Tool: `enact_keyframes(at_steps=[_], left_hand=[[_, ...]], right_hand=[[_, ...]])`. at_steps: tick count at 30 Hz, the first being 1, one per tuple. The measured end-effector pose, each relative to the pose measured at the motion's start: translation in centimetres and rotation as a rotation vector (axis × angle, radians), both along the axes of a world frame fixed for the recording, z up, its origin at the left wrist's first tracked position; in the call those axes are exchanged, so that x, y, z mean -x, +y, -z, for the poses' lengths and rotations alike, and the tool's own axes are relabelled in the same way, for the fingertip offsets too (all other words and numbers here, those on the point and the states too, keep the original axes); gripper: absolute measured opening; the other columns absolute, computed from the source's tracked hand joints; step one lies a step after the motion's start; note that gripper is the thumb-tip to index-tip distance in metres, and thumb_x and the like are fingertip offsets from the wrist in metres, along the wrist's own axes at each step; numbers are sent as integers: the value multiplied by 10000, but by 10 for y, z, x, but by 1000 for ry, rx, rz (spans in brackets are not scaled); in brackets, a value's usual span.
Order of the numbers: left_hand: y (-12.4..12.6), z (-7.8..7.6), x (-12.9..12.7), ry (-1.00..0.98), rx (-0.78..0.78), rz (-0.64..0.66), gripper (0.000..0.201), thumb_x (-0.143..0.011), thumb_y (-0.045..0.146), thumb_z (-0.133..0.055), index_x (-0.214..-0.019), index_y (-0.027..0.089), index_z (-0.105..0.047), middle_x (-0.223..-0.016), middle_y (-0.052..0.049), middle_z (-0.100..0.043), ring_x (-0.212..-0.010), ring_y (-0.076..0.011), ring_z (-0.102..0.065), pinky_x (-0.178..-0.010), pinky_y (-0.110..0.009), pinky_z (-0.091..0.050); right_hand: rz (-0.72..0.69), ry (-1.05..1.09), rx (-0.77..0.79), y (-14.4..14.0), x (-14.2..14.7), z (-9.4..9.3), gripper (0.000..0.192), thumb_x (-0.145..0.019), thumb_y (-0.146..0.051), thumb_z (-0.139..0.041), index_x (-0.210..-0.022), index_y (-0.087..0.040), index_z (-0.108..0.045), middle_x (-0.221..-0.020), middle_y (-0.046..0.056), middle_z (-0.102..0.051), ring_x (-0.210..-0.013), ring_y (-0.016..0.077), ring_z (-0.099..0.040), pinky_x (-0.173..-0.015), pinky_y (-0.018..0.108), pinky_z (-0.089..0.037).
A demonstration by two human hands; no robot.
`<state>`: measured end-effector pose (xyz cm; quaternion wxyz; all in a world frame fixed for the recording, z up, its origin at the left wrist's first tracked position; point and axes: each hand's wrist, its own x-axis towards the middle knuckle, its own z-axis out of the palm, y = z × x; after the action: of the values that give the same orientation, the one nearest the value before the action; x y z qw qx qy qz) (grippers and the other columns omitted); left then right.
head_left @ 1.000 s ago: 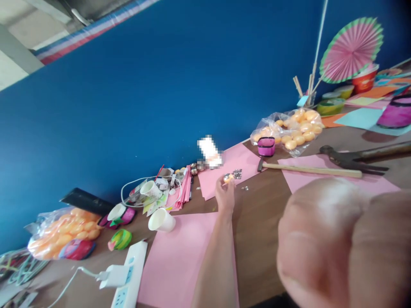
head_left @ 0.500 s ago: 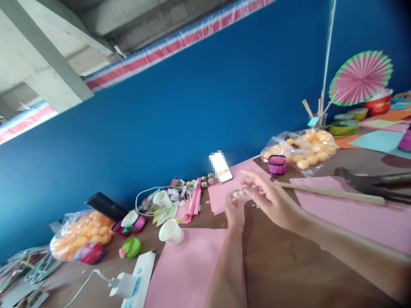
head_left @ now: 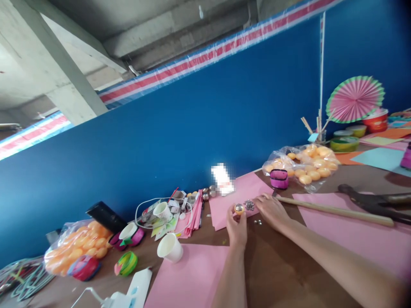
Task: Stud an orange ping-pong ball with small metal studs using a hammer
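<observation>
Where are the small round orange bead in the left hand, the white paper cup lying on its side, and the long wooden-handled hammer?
small round orange bead point(head_left: 239, 208), head view, its top
white paper cup point(head_left: 170, 248), head view, its side wall
long wooden-handled hammer point(head_left: 334, 211), head view, mid handle

Pink fan point(head_left: 355, 99) far right of my table point(head_left: 272, 265), bagged orange balls point(head_left: 305, 164) near wall, hammer point(head_left: 334, 209) on pink paper point(head_left: 349, 229), white cup point(head_left: 170, 247) left, power strip point(head_left: 136, 288) at near edge.

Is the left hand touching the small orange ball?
Touching. The head view shows the left hand pinching the small orange ball between its fingertips, raised above the brown table, with no gap visible.
</observation>
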<state>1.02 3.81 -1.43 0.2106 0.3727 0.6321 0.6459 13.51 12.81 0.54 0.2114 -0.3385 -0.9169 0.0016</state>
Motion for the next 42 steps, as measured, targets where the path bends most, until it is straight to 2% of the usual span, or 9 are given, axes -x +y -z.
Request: enact_keyframes(at_steps=[7, 14, 17, 21, 26, 31, 35, 42], left_hand=[[-2, 3, -1, 70, -5, 31, 424, -750, 272, -571, -1154, 170, -495, -1082, -104, -587, -870, -174, -603, -808, -312, -467], [-1, 1, -3, 11, -6, 60, 441, -745, 351, -587, -1133, 164, -496, -1046, -113, -606, -830, -178, -622, -778, -324, -488], [-2, -4, -5, -81, -21, 79, 468, -750, 431, -568, -1123, 160, -491, -1008, -111, -616, -795, -177, -632, -739, -325, -506], [-3, -7, -6, -203, -28, 46, 496, -764, 504, -515, -1106, 146, -488, -918, -94, -622, -771, -176, -639, -720, -324, -515], [-4, -6, -4, -213, 1, 37, 515, -785, 524, -470, -1121, 134, -467, -825, -89, -626, -772, -191, -648, -713, -325, -513], [-3, -2, -4, -196, -47, 55, 514, -750, 439, -567, -1161, 151, -454, -944, -95, -613, -812, -182, -644, -726, -308, -514], [-2, 0, -2, -134, -57, 54, 481, -725, 355, -612, -1148, 165, -484, -1013, -100, -611, -858, -180, -623, -744, -306, -509], [-5, -9, -5, -75, -73, 54, 431, -719, 330, -622, -1097, 154, -512, -1038, -107, -605, -866, -174, -617, -777, -308, -495]], right_hand=[[-26, 55, 50, 1, 0, 1, 241, -839, -110, -397, -894, -189, -618, -898, 72, -630, -936, 201, -473, -774, 278, -342], [-35, 96, 63, 1, -2, 1, 254, -832, -117, -405, -922, -199, -628, -898, 69, -640, -928, 196, -483, -783, 287, -349], [-103, 176, 69, -1, -4, -3, 247, -835, -128, -401, -905, -180, -633, -867, 70, -643, -905, 194, -497, -778, 284, -365], [-273, 261, 141, -7, -9, -7, 261, -880, -213, -367, -879, -183, -626, -838, 54, -643, -804, 168, -541, -737, 271, -394], [-362, 151, 236, -10, -16, -9, 190, -803, -324, -512, -873, -197, -635, -841, 54, -649, -820, 193, -569, -738, 290, -414], [-381, 97, 208, -7, -14, -3, 149, -782, -230, -510, -839, -201, -645, -828, 48, -641, -843, 190, -558, -739, 282, -412], [-342, 117, 186, -7, -10, 2, 145, -797, -198, -480, -787, -197, -625, -815, 44, -633, -810, 183, -552, -714, 278, -407], [-292, 143, 172, -12, -8, -1, 118, -782, -169, -476, -765, -183, -592, -791, 41, -615, -770, 180, -540, -683, 276, -395]])
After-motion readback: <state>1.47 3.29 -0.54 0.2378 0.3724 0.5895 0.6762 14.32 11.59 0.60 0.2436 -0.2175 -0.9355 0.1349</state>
